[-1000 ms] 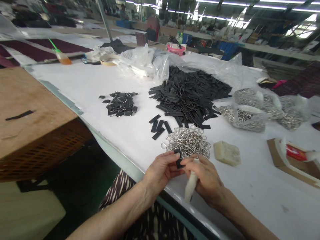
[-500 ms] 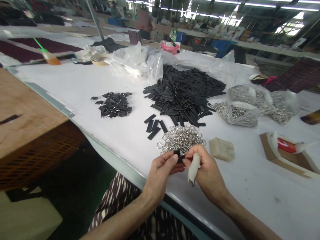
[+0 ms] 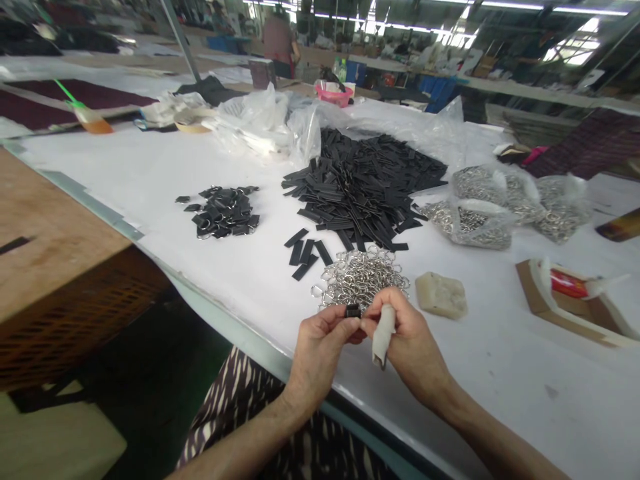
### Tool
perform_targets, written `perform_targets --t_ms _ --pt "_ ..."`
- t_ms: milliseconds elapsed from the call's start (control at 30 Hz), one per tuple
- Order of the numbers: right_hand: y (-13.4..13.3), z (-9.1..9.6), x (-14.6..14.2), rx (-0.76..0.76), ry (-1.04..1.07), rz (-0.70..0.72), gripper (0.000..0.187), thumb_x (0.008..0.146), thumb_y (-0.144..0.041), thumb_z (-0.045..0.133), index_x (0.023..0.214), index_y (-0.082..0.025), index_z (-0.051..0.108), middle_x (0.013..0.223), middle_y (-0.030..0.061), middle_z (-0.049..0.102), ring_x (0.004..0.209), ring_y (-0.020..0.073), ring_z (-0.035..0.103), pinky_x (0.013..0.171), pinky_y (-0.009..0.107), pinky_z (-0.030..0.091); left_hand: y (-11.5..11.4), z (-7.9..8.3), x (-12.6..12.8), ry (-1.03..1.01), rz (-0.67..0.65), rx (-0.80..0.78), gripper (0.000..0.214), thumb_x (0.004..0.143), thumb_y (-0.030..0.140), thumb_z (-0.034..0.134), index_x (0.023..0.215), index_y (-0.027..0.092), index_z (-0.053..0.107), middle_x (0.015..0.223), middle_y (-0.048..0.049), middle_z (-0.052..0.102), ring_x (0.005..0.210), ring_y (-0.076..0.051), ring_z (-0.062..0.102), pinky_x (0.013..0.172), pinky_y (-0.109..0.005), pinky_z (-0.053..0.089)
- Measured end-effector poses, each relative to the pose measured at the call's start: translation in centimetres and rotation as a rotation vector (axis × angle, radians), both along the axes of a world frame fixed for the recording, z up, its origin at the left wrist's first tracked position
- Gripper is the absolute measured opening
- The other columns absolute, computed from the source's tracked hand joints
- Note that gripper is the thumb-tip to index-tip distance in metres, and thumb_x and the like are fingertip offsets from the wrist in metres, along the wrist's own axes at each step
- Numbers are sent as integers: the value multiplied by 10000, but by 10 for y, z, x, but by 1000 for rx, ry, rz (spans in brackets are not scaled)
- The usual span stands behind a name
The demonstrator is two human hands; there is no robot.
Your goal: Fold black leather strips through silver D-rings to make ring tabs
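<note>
My left hand pinches a small black strip that looks folded over. Meeting it from the other side, my right hand is closed around a tool with a pale wrapped handle. The tool's working end is hidden, and the right thumb and fingertips press close to the strip. Just beyond both hands lies a heap of silver metal rings. Several loose black strips spread out left of the rings, in front of a large pile of black strips. Farther left is a smaller pile of strips looped on rings.
A yellowish block sits right of my hands, beside an open cardboard box with a red tube. Plastic bags of rings stand behind. Crumpled clear plastic lies at the back. The table edge runs close along my lap.
The black strip has turned in my left fingers and now shows a folded edge. My hands have drawn closer together. The whole view has shifted slightly.
</note>
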State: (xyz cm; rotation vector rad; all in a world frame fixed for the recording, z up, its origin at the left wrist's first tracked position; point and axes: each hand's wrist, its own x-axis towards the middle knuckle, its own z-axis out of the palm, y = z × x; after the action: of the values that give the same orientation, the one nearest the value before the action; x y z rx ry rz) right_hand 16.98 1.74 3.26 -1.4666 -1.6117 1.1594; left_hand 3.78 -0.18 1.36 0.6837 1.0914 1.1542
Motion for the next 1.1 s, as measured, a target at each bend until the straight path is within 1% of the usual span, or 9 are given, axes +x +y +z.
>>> perform_targets --t_ms 100,267,600,700,800,900,933,1000,1100 --pt "1 -1 1 -3 13 4 105 754 -188 572 759 -227 475 700 -43 564 618 126 519 566 241 417 0 -1 -1 7 5 5 98 727 234 655 748 141 674 692 -35 690 671 -176 633 724 -319 509" --pt "1 -3 2 7 58 8 118 761 -197 578 856 -231 517 928 8 634 765 150 590 653 270 471 0 -1 0 2 -14 -4 102 737 220 637 771 140 692 678 -34 688 643 -173 635 686 -306 513" --pt "-2 -5 0 50 36 39 102 773 -145 527 805 -232 483 768 -23 586 703 136 542 637 256 442 -3 -2 2 86 -32 7 107 776 214 591 753 152 676 658 -17 664 605 -144 606 630 -270 503" --pt "-2 -7 0 80 22 26 111 769 -137 531 798 -229 477 776 -20 588 713 139 543 648 262 435 -1 -4 0 179 -40 -12 107 766 238 602 727 163 668 580 2 608 525 -124 563 534 -237 473" --pt "-3 -7 1 90 32 19 112 778 -149 537 790 -228 459 813 -15 595 738 141 552 658 267 432 0 -3 -2 275 -24 26 104 740 256 623 743 173 685 780 -22 621 465 -82 497 406 -205 394" --pt "-2 -6 1 91 31 17 110 779 -155 545 789 -225 460 824 -13 598 745 142 556 663 270 430 0 -1 -3 357 8 119 106 735 246 625 706 175 698 1020 -36 574 457 -35 445 391 -194 366" --pt "-1 -5 1 94 25 15 109 777 -154 548 794 -224 466 825 -12 599 745 142 556 664 270 429 -1 0 -2 364 6 131 112 745 246 616 715 178 700 1000 -33 582 454 -33 438 401 -193 370" --pt "-1 -4 1 99 15 14 105 776 -152 550 807 -222 479 818 -12 598 732 139 551 656 266 428 -3 1 -1 336 -20 112 124 768 249 591 776 181 695 793 -13 615 437 -51 442 411 -193 374" --pt "0 -3 2 83 6 11 104 779 -153 551 802 -225 480 785 -22 585 684 126 534 622 251 425 -4 1 0 277 -88 25 143 788 250 562 846 168 663 442 52 508 363 -76 417 383 -190 349"
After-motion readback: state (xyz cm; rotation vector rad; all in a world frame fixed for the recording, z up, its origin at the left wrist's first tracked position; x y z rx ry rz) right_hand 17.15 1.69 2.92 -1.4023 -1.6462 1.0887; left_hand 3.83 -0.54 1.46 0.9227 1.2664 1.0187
